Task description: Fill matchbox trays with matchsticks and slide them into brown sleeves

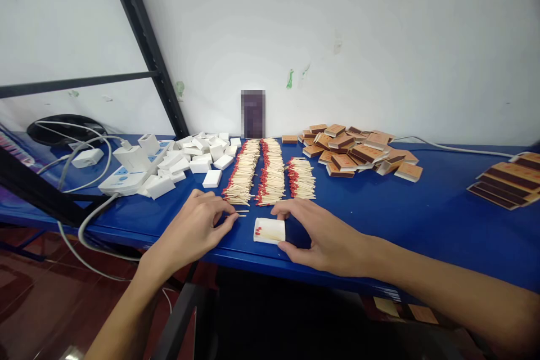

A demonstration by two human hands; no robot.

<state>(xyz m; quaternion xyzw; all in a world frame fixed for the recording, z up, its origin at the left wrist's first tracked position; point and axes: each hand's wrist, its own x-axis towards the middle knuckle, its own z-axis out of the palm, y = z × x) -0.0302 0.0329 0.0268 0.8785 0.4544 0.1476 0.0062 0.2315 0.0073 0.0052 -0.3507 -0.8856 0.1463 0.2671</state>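
My left hand is closed in a pinch at the table's near side, its thumb and forefinger on a matchstick. Another matchstick lies just beyond those fingertips. My right hand grips the right end of a small white matchbox tray, thumb at the near edge and fingers at the far one. Inside the tray a few red-headed matches lie on its floor. Beyond both hands, matches are laid out in a long left row, a middle row and a shorter right row.
White trays are heaped at the back left, beside a power strip with cables. Brown matchbox sleeves form a pile at the back right; more sleeves sit far right. A black metal frame rises at left.
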